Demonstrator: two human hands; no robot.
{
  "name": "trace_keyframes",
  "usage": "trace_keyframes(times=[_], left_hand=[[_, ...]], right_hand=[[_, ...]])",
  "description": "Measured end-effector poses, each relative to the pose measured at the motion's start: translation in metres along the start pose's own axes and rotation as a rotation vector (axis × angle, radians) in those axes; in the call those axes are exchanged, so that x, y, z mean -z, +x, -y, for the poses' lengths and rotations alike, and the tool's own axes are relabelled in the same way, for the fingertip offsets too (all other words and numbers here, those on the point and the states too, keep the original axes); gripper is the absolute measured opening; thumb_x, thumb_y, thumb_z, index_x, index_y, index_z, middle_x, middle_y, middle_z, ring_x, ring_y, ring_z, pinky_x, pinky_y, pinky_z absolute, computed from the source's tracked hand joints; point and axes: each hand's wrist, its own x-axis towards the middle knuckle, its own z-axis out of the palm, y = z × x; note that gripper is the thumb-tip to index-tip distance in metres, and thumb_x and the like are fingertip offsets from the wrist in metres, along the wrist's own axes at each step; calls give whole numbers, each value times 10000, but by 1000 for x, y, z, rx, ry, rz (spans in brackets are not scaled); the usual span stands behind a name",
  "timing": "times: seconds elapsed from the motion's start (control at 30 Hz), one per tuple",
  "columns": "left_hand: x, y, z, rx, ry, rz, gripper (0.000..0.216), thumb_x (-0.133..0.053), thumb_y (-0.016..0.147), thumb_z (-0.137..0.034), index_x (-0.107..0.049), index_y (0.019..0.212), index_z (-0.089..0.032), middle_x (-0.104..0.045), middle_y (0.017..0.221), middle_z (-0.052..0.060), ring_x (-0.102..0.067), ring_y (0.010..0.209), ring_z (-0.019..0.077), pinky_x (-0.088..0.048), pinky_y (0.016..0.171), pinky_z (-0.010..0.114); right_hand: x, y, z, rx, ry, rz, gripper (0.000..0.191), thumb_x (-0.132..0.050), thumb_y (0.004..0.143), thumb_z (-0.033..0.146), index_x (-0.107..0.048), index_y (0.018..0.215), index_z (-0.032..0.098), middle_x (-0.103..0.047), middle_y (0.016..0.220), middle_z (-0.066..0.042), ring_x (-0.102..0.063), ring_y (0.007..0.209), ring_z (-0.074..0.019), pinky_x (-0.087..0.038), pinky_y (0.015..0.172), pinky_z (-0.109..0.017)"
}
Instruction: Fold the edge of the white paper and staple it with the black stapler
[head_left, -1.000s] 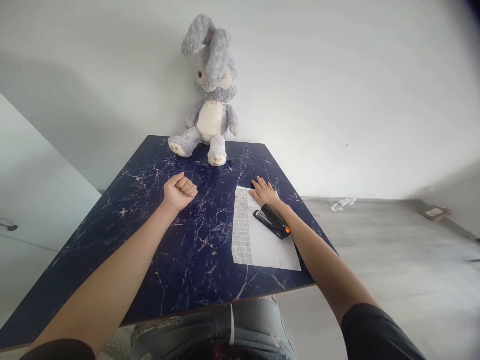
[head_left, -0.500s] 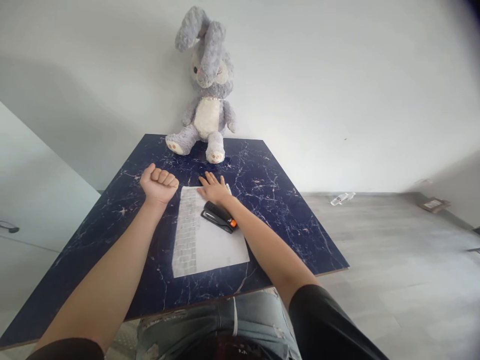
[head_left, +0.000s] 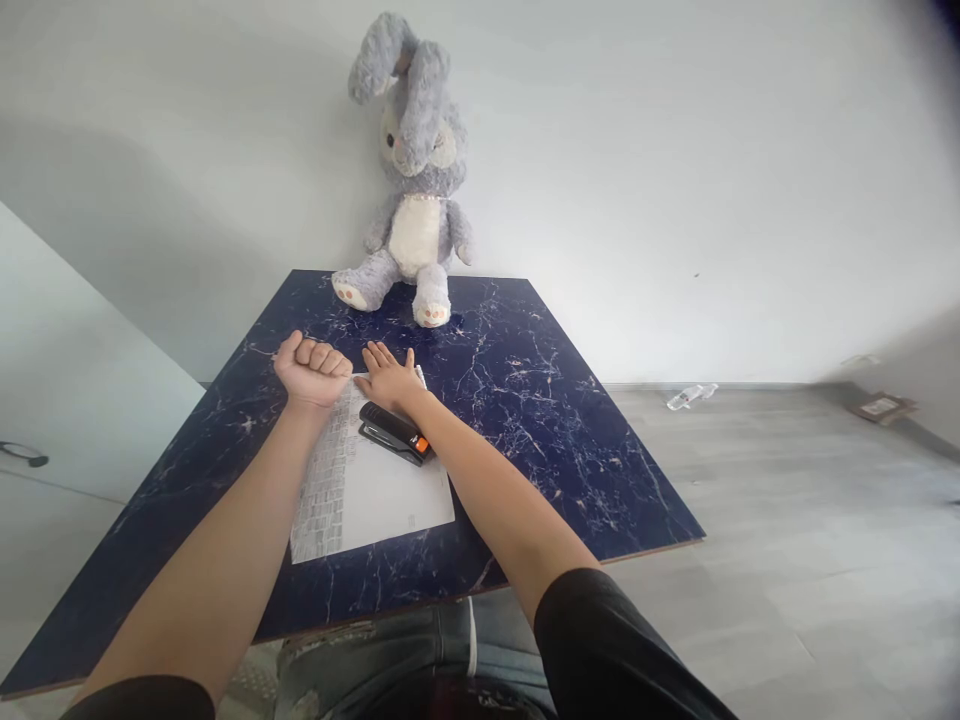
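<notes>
My left hand (head_left: 313,372) is closed in a fist on the table by the top left corner of the paper, and nothing shows in it. My right hand (head_left: 390,378) lies flat with fingers spread across the top edge of a sheet of paper (head_left: 382,510). A band of grey brick-like pattern runs down the paper's left side. On the sheet, just below my right hand, rests a black stapler (head_left: 394,432) with an orange mark at its end. My right forearm passes close beside the stapler.
The dark blue marble-patterned table (head_left: 555,450) stands against a pale wall. A grey plush rabbit (head_left: 416,230) sits at its back edge. On the floor to the right lie a clear plastic bottle (head_left: 691,396) and a brownish flat object (head_left: 881,406).
My right hand has slid left across the table, and the paper and stapler have shifted left with it. My left fist has barely moved. The right hand is now nearer to it.
</notes>
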Motion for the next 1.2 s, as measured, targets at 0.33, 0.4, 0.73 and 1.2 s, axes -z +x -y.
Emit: trace_keyframes(times=[0.33, 0.4, 0.73, 1.2], left_hand=[[4, 1, 5, 40, 77, -41, 573, -430, 989, -370, -46, 605, -188, 9, 489, -62, -93, 346, 74, -200, 372, 256], [3, 1, 5, 51, 87, -58, 580, -447, 983, -380, -49, 607, -188, -4, 482, -64, -94, 344, 71, -204, 369, 252], [-1, -2, 6, 63, 94, -73, 584, -460, 975, -365, -41, 608, -189, -17, 471, -67, -83, 341, 66, -188, 362, 248], [-15, -7, 30, 389, 216, 138, 559, -495, 894, -231, -67, 537, -202, -31, 504, -56, -201, 357, 85, -271, 407, 260]], right_hand=[[3, -38, -14, 349, -62, 103, 429, -374, 1080, 248, -456, 1501, 220, -323, 1663, -87, -287, 1547, -238, -251, 1255, -554], [4, -44, -16, 346, -65, 121, 469, -369, 1072, 213, -412, 1538, 235, -303, 1671, -86, -273, 1553, -243, -242, 1257, -555], [13, -59, -31, 336, -90, 140, 556, -367, 1046, 201, -334, 1598, 256, -231, 1697, -61, -207, 1576, -241, -201, 1274, -534], [32, -104, -109, 303, -14, 84, 549, -366, 1062, 262, -321, 1607, 310, -266, 1685, -33, -241, 1566, -216, -181, 1280, -514]])
